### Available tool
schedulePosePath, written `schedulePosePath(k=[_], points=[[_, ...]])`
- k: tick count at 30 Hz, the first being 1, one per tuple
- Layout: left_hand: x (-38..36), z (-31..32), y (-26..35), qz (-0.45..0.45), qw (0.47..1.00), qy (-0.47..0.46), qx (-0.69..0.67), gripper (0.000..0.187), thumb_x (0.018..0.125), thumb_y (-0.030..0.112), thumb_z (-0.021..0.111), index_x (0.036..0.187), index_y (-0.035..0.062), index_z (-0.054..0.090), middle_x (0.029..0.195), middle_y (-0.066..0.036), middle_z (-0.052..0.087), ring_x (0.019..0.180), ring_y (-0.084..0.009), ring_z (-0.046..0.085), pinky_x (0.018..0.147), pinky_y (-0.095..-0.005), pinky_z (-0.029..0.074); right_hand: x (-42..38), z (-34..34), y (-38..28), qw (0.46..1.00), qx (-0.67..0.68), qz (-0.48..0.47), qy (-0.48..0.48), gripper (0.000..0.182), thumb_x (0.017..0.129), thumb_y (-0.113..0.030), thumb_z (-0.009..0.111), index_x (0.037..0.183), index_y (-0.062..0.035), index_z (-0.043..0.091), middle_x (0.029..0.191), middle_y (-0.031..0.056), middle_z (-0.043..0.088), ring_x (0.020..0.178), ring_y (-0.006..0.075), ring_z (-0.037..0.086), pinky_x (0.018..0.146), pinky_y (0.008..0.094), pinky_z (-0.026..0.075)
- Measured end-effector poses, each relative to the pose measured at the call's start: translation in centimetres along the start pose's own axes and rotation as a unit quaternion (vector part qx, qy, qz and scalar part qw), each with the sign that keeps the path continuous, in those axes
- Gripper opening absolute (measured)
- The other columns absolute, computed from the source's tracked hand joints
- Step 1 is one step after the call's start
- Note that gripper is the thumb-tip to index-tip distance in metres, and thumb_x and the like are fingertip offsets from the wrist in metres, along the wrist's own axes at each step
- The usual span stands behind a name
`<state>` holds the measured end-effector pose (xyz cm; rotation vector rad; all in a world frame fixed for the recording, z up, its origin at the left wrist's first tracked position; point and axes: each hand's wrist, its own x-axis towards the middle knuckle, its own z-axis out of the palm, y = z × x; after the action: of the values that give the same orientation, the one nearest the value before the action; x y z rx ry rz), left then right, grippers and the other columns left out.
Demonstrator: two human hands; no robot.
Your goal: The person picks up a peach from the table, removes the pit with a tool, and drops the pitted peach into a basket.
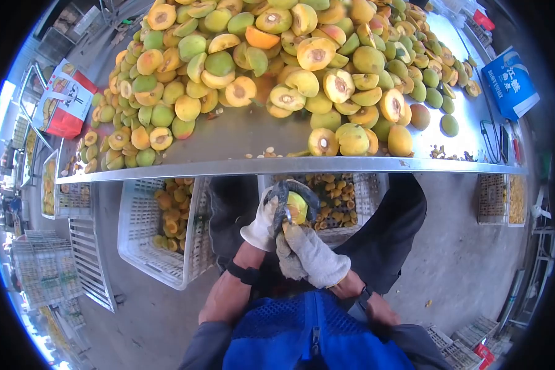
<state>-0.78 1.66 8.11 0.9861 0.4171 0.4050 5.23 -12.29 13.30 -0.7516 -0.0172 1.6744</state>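
Note:
My left hand (266,217), in a white and dark grey glove, is closed around a yellow-green peach (297,208) just below the table's front edge. Close against the peach from below is my right hand (314,254), in a pale grey glove with its fingers curled in. A small metallic glint shows between the right fingers and the fruit; what tool it belongs to is hidden. On the metal table (228,132) in front lies a big heap of peaches (314,54), many halved, some with the pit showing.
Under the table, a white crate (188,246) with peach pieces stands at the left. Another crate (365,194) of pieces sits between my legs. A red-and-white bag (65,102) is at the table's left, a blue bag (510,83) at its right. Stacked crates (46,271) stand far left.

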Motion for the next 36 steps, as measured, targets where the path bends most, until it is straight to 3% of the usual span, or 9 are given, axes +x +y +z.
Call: schedulePosePath(k=[6,14,16,20,24,29,33,35,36], points=[[-0.7,-0.3,-3.1,-0.012,0.98,0.193,-0.051,0.06,0.095,0.054,0.047,0.12,-0.0005,0.053,0.096,-0.016,0.068,0.073,-0.0258,0.069,0.067,-0.0333,0.059,2.0,-1.8,1.6,0.778,-0.505,-0.36,0.105,0.03,0.1,-0.036,0.05,0.089,-0.0083,0.056,0.063,0.0004,0.05,0.049,0.0125,0.046,0.046,0.0252,0.036],[-0.6,-1.5,-0.2,0.023,0.969,0.119,-0.215,0.057,0.1,0.054,0.036,0.133,0.0079,0.045,0.12,-0.009,0.06,0.104,-0.0206,0.062,0.092,-0.0332,0.053,-1.9,-3.0,-2.3,0.995,-0.103,-0.015,0.009,0.041,0.097,-0.047,0.05,0.085,-0.0084,0.056,0.057,-0.0001,0.046,0.043,0.0111,0.041,0.041,0.024,0.03],[-1.9,-3.7,1.2,0.038,0.972,0.009,-0.233,0.051,0.103,0.047,0.035,0.133,0.0075,0.045,0.121,-0.008,0.059,0.104,-0.0206,0.062,0.093,-0.0327,0.053,-0.5,-4.4,-2.9,0.968,-0.224,0.014,0.112,0.044,0.097,-0.049,0.048,0.087,-0.0074,0.058,0.063,0.002,0.052,0.047,0.0124,0.045,0.044,0.0264,0.035],[-6.8,-10.1,2.5,0.059,0.971,0.232,0.008,0.046,0.101,0.037,0.043,0.128,0.0001,0.05,0.12,-0.013,0.059,0.107,-0.0233,0.06,0.094,-0.0332,0.05,1.5,-7.5,-0.9,0.914,-0.275,-0.024,0.298,0.038,0.099,-0.042,0.046,0.094,-0.0067,0.06,0.069,0.0002,0.055,0.056,0.0125,0.049,0.051,0.0256,0.037],[-10.1,-11.1,13.0,0.149,0.628,0.299,0.703,0.043,0.086,0.021,0.066,0.124,0.004,0.057,0.117,-0.019,0.058,0.107,-0.0336,0.056,0.095,-0.0422,0.044,1.6,-9.1,-0.2,0.916,-0.317,-0.052,0.242,0.04,0.098,-0.041,0.049,0.095,-0.0032,0.059,0.066,0.0045,0.054,0.052,0.0139,0.05,0.046,0.0288,0.039],[-4.2,-12.1,19.6,0.137,0.524,0.377,0.751,0.045,0.073,0.019,0.076,0.115,0.0079,0.063,0.107,-0.02,0.06,0.1,-0.0376,0.058,0.09,-0.0469,0.046,2.2,-7.8,0.3,0.938,-0.249,-0.018,0.238,0.029,0.097,-0.032,0.055,0.1,-0.0031,0.058,0.063,0.0063,0.052,0.051,0.0175,0.05,0.046,0.0317,0.041],[1.2,-12.5,20.5,0.012,0.399,0.313,0.862,0.042,0.075,0.028,0.076,0.113,0.0129,0.063,0.11,-0.017,0.057,0.1,-0.0344,0.058,0.084,-0.0455,0.047,3.0,-15.4,4.4,0.669,-0.706,-0.179,0.148,0.034,0.096,-0.028,0.055,0.116,-0.0006,0.056,0.076,0.0162,0.056,0.076,0.0304,0.058,0.072,0.041,0.048],[2.2,-12.4,21.1,-0.008,0.388,0.29,0.874,0.041,0.076,0.029,0.075,0.111,0.0134,0.062,0.11,-0.016,0.058,0.099,-0.0341,0.059,0.082,-0.0454,0.048,3.2,-13.1,2.7,0.664,-0.699,-0.182,0.192,0.038,0.096,-0.03,0.054,0.118,0.0008,0.056,0.082,0.0208,0.059,0.084,0.036,0.059,0.076,0.0433,0.046],[2.3,-11.5,21.4,-0.032,0.397,0.276,0.875,0.041,0.076,0.028,0.075,0.112,0.0133,0.062,0.109,-0.016,0.059,0.099,-0.0335,0.06,0.081,-0.0451,0.049,2.7,-11.1,2.2,0.785,-0.562,-0.116,0.233,0.039,0.097,-0.033,0.053,0.116,0.0017,0.056,0.083,0.0221,0.06,0.084,0.0377,0.06,0.074,0.0433,0.046]])
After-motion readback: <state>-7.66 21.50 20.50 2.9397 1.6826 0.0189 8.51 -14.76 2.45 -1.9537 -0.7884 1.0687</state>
